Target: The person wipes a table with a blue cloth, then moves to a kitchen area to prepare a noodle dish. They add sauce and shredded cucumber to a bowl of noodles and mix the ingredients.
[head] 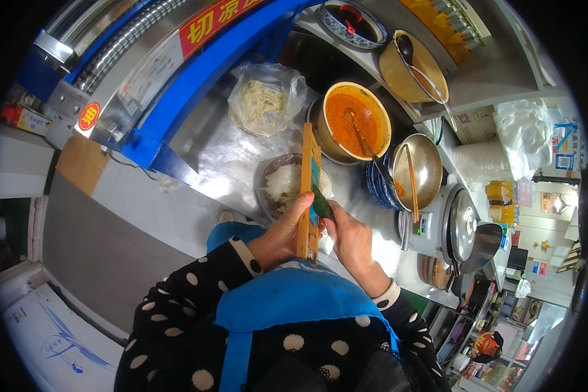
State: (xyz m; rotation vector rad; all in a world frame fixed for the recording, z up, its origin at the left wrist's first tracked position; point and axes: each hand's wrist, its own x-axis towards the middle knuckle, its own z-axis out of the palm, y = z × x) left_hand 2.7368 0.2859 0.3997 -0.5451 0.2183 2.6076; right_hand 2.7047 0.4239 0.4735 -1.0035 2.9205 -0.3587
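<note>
My left hand (289,228) is closed round the wooden frame of a grater (306,196), which is held on edge close to my apron. My right hand (349,235) grips a dark green cucumber (323,206) against the grater's blue middle part. Beyond the grater, partly hidden by it, stands a bowl (263,188) lined with plastic film, holding white shreds (281,185). A clear plastic bag (242,81) of pale noodle-like strips lies farther back on the steel counter (210,159). The grater's blades cannot be made out.
Right of the bowl stand a pot (383,105) of red-orange sauce with a ladle, blue bowls (376,183), a metal bowl (428,161) with chopsticks and a lidded cooker (436,215). A shelf behind holds a patterned bowl (379,36) and a yellow pot (389,61). A person (489,345) is far off, lower right.
</note>
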